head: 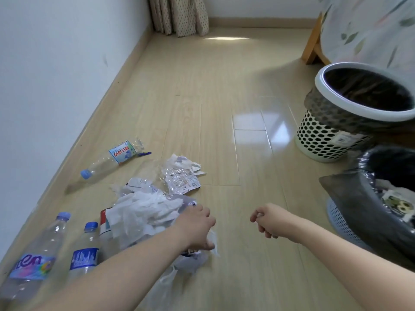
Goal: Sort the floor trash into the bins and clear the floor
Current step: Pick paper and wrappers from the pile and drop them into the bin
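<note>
Left hand [197, 227] is down on the near edge of the paper and plastic heap [146, 212], fingers curled into it; looks like it's closing on a wad of white tissue, but whether it actually has hold I cannot tell, fingertips are buried. Right hand [268, 219] hovers above bare floor [224, 97], loosely curled, holding nothing; probably free to catch loose bits or take the next piece. Trash sits in one cluster by the left wall: heap in the middle, clear printed wrapper [183, 178] just beyond it, one bottle with a blue label [112, 159] lying apart toward the wall, two more bottles [60, 250] lying beside the heap at the near left. Both bins are on the right, well apart from the pile: white perforated bin [332, 140] looks empty from here, nearer dark-lined bin [363, 209] already has some paper scraps inside. So soft waste likely goes in the near one, bottles in the far one. Most of the floor still needs clearing.
</note>
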Available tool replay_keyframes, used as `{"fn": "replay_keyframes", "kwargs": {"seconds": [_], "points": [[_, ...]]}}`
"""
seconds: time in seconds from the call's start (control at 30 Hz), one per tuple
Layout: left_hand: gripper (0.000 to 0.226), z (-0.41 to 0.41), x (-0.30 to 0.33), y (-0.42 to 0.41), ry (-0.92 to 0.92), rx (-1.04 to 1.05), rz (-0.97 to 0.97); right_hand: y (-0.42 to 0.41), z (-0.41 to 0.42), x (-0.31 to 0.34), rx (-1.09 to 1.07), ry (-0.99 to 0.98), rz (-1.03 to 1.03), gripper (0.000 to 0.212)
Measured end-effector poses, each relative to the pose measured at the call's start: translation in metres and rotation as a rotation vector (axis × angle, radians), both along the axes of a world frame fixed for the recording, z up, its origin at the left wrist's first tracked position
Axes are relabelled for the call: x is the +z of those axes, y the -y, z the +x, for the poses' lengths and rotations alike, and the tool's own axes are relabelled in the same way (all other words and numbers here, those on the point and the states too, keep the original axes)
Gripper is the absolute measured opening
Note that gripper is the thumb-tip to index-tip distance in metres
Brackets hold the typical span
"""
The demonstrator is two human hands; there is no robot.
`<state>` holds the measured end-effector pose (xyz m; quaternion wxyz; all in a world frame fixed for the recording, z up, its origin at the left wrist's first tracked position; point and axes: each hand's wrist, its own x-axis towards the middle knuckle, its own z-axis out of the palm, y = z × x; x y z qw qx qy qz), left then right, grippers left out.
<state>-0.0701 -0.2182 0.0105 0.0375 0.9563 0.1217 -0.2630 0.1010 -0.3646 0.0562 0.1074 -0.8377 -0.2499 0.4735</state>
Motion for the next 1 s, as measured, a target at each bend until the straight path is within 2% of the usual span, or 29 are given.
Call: {"fn": "replay_keyframes", "kwargs": {"seconds": [0.1,0.13,0.2,0.27,0.37,0.43,0.5,0.57,0.7,0.83,1.0], "points": [[0.024,0.019,-0.014,0.019,0.006,-0.230,0.141,0.026,0.014,0.006,-0.032,-0.045,-0.032,0.029],[0.024,0.025,-0.018,0.019,-0.008,-0.244,0.166,0.030,0.019,0.010,-0.033,-0.053,-0.033,0.029],[0.025,0.038,-0.018,0.015,-0.070,-0.178,0.163,0.035,0.030,0.019,-0.045,-0.055,-0.005,0.028],[0.024,0.044,-0.013,0.009,-0.119,-0.028,0.077,0.034,0.037,0.031,-0.057,-0.048,0.037,0.029],[0.018,0.052,0.014,0.014,-0.132,0.263,-0.191,0.037,0.049,0.060,0.028,-0.053,0.049,0.034],[0.010,0.068,0.040,0.016,-0.001,0.503,-0.434,0.036,0.066,0.080,0.101,-0.032,0.038,0.033],[0.011,0.095,0.075,0.024,0.148,0.717,-0.762,0.038,0.089,0.099,0.091,0.026,0.071,0.029],[0.014,0.131,0.112,0.042,0.257,0.806,-1.032,0.050,0.126,0.114,-0.020,0.093,0.163,0.028],[0.013,0.210,0.162,0.095,0.440,0.805,-1.253,0.096,0.203,0.134,-0.135,0.166,0.066,0.022],[0.014,0.288,0.167,0.161,0.439,0.778,-1.288,0.157,0.249,0.130,-0.237,0.232,-0.020,0.019],[0.009,0.339,0.151,0.222,0.295,0.740,-1.108,0.193,0.265,0.135,-0.338,0.224,-0.010,0.029]]}}
